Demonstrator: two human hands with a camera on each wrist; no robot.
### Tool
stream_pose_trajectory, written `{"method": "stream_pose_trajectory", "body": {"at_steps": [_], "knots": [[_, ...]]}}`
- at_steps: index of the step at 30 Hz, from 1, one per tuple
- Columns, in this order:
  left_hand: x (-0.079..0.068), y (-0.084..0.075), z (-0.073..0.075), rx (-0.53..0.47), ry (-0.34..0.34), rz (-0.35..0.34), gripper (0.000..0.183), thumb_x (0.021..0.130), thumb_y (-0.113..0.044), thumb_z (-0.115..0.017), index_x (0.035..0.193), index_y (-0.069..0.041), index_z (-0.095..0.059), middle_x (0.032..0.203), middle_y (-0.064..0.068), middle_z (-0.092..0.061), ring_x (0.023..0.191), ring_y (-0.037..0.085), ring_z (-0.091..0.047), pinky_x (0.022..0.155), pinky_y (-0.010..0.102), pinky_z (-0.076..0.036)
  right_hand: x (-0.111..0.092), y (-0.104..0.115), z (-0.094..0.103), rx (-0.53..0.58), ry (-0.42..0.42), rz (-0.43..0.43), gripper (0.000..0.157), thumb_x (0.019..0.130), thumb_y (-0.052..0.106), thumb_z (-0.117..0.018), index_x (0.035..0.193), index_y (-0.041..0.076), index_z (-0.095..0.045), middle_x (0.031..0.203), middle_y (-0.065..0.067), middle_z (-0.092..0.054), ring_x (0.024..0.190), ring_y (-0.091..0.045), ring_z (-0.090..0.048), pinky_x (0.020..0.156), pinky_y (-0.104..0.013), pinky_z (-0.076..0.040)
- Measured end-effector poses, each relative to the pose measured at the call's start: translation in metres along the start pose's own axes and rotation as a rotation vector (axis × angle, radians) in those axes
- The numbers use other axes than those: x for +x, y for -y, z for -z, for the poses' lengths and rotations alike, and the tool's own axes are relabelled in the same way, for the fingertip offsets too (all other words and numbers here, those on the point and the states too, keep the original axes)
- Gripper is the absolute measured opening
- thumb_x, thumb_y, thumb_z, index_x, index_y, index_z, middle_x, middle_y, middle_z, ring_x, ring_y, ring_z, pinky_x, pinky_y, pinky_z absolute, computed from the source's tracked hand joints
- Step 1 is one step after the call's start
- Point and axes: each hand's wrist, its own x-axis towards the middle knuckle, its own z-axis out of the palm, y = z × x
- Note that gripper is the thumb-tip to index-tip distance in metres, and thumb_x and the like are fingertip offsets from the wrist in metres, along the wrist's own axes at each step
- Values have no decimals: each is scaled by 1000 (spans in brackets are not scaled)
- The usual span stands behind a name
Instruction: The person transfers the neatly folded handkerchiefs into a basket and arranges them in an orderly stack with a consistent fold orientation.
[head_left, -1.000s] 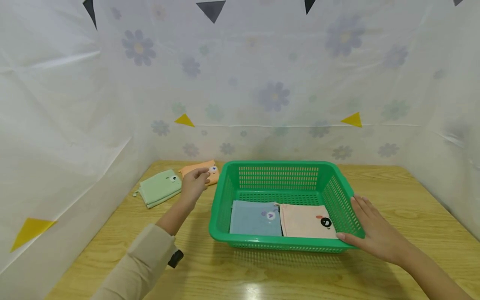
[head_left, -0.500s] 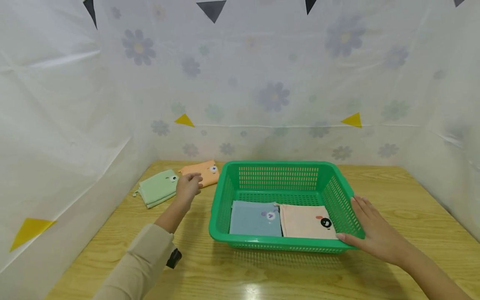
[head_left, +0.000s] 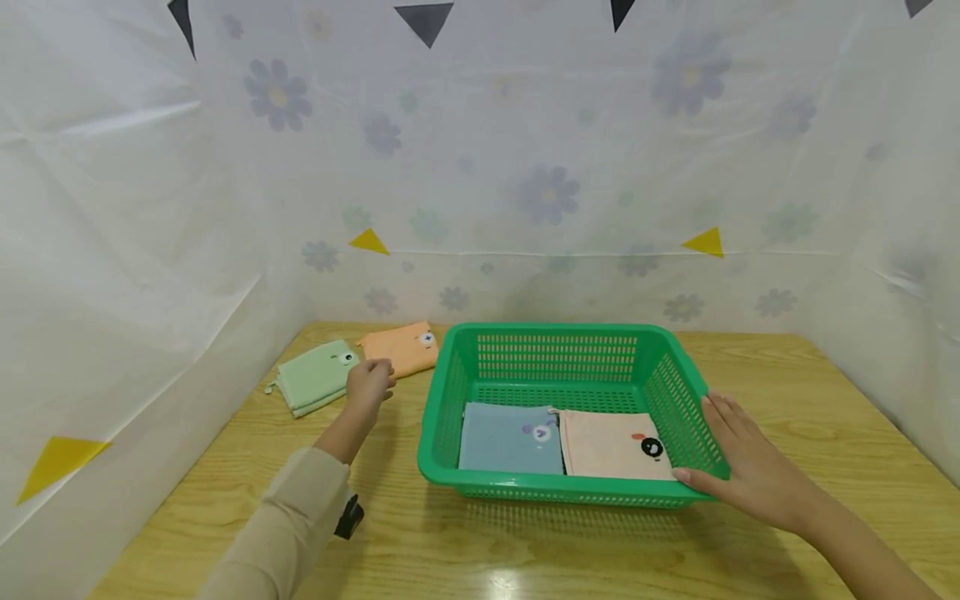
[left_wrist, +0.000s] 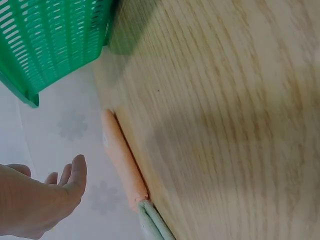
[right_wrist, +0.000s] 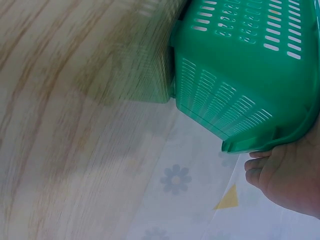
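Note:
My left hand [head_left: 369,385] hovers above the table in the head view, by the right edge of a folded light-green towel [head_left: 315,379]. Its fingers are loosely bent; the left wrist view shows the same hand [left_wrist: 47,192] with nothing in it. Just beyond lies a folded orange towel [head_left: 400,350] with an embroidered eye. My right hand [head_left: 757,475] rests against the front right corner of a green plastic basket [head_left: 570,481], fingers fairly straight along the side rim, thumb on the front rim. Inside the basket, a blue towel [head_left: 498,437] and a pale-pink towel [head_left: 603,442] lie side by side.
The wooden table [head_left: 420,550] extends around the basket. White flower-printed sheeting [head_left: 480,150] encloses the back and sides. A small black device [head_left: 349,517] shows at the left wrist, below the sleeve.
My left hand has moved left and nearer to me, from over the orange towel to beside the green one. The right hand, basket and towels have stayed put.

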Motion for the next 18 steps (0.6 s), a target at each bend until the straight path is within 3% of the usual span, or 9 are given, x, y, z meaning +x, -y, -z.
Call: {"method": "stream_pose_trajectory", "body": {"at_steps": [7,13,18], "knots": [[9,13,2,7,-73,42,45,94,-12,-32,131,10,-43,130,23,-44,113,33,-47,99,42,-43,-1,0,-1,-5,-7,1,97,87,42,-60,147,-4,1,153,-29,1,142,-38,13,111,-60,4],[19,23,3,41,-154,54,43,93,-13,-35,127,10,-49,113,21,-51,96,25,-49,87,35,-46,-1,0,-1,-3,-7,-2,97,87,42,-60,147,-4,1,153,-28,1,142,-38,13,109,-64,0],[27,28,8,35,-189,66,41,95,-19,-38,121,9,-53,116,22,-53,98,25,-52,84,33,-46,0,0,-1,3,-10,1,97,87,41,-60,147,-3,1,153,-28,1,142,-38,13,110,-63,2]]}}
